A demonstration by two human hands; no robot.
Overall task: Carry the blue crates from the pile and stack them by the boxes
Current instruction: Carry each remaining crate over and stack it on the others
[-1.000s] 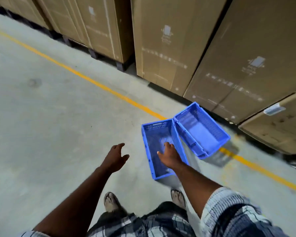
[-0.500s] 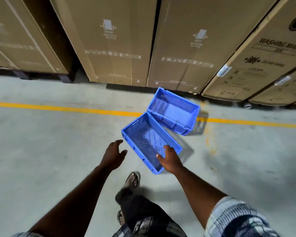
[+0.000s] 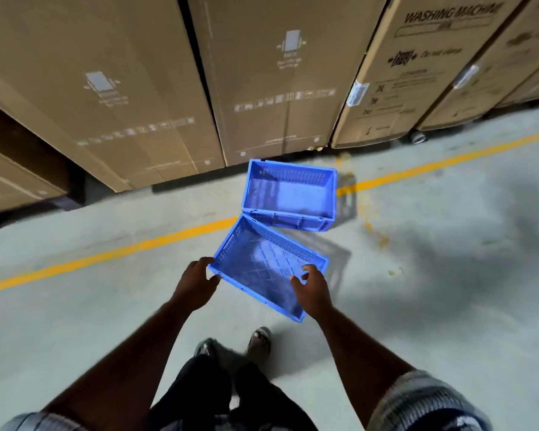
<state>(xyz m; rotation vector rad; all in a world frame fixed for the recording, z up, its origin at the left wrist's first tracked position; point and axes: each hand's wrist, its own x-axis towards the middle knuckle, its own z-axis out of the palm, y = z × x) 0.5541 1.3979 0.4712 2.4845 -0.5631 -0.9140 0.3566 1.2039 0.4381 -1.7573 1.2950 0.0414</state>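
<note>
Since the earlier frame the left hand (image 3: pixel 196 281) has joined the carry. It now grips the near left corner of the held crate (image 3: pixel 262 269); previously it hung free. The right hand (image 3: pixel 311 290) holds the crate's right rim, thumb inside. The crate is tilted, clear of the floor (image 3: pixel 75 321). A second crate (image 3: pixel 288 194) sits across the yellow line (image 3: pixel 106 255), just beside the boxes (image 3: pixel 277 73). The right-hand box (image 3: pixel 417 73) reads "WASHING MACHI", cut off; smaller print is illegible.

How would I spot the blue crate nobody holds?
Find the tall cardboard boxes behind the yellow line. At their foot sits the far crate, flat on the floor; the near crate is tilted, gripped by the left hand and right hand.
</note>
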